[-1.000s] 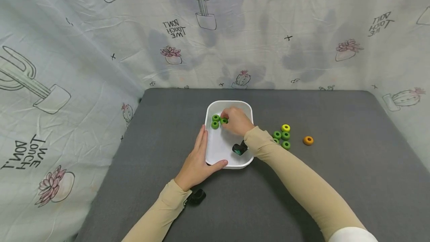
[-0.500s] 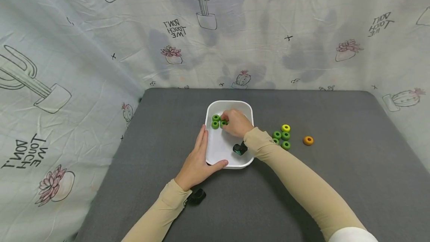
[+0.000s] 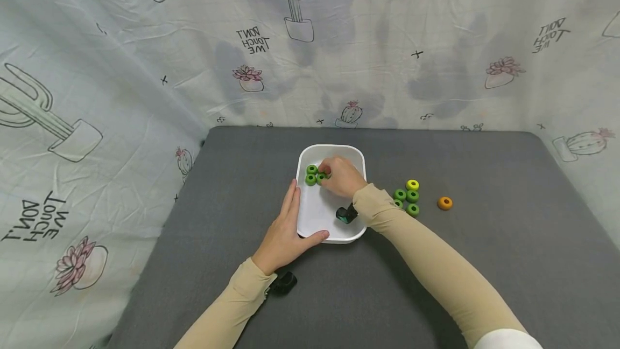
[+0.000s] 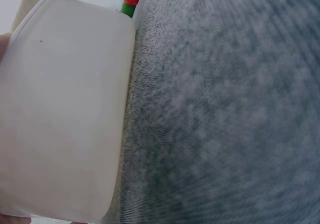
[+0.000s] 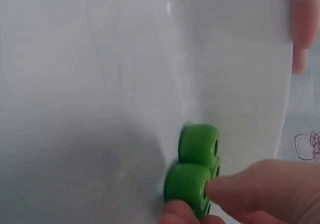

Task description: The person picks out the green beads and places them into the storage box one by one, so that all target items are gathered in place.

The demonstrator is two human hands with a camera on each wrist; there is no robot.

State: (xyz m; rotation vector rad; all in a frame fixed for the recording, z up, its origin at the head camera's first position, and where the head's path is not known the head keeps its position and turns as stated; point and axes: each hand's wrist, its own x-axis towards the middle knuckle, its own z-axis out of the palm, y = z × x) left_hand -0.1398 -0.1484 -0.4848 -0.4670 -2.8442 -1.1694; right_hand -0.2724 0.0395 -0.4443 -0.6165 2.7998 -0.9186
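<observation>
A white tray (image 3: 331, 151) sits mid-mat. Two green rings (image 3: 311, 174) lie in its far-left corner. My right hand (image 3: 325, 175) reaches into the tray and pinches a third green ring (image 3: 321, 178) beside them. In the right wrist view the pinched ring (image 5: 187, 183) touches another green ring (image 5: 199, 144), with my fingertips (image 5: 250, 191) on it. My left hand (image 3: 296, 218) lies flat along the tray's left wall, thumb on the near corner. The left wrist view shows only that tray wall (image 4: 65, 119) and the grey mat (image 4: 225, 108).
Right of the tray on the grey mat (image 3: 484, 263) lie three green rings (image 3: 408, 201), a yellow ring (image 3: 412, 184) and an orange ring (image 3: 444, 203). A cactus-print cloth (image 3: 121, 69) hangs behind and on both sides.
My right hand has shifted its green ring slightly nearer the two others in the tray. My left hand and the tray have stayed put.
</observation>
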